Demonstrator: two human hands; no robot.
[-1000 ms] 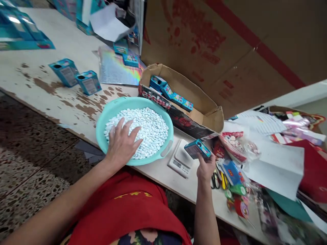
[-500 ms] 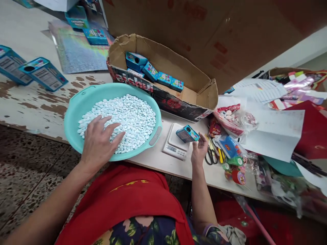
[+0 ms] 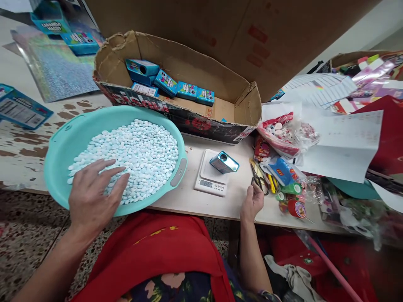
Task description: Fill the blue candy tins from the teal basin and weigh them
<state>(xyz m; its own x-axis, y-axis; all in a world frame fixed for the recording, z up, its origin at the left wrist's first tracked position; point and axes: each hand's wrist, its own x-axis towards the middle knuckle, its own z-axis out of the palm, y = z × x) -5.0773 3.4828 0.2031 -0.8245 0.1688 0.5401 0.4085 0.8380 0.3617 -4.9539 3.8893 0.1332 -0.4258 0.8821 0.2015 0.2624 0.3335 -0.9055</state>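
The left hand [image 3: 91, 199] lies flat, fingers spread, on the white tablets [image 3: 132, 155] heaped in the teal basin [image 3: 63, 142] — open, grasping nothing that shows. Beyond its fingertips, the cardboard tray [image 3: 176, 63] holds a row of small blue tins. To the right of that hand, between the two hands, the white scale [image 3: 211, 178] carries one blue tin [image 3: 224, 162] lying on its side — released, touched by neither hand. The right hand [image 3: 252, 203] rests loosely curled at the table edge, just below and right of the scale, holding nothing. Past its fingertips lie the scissors [image 3: 260, 178].
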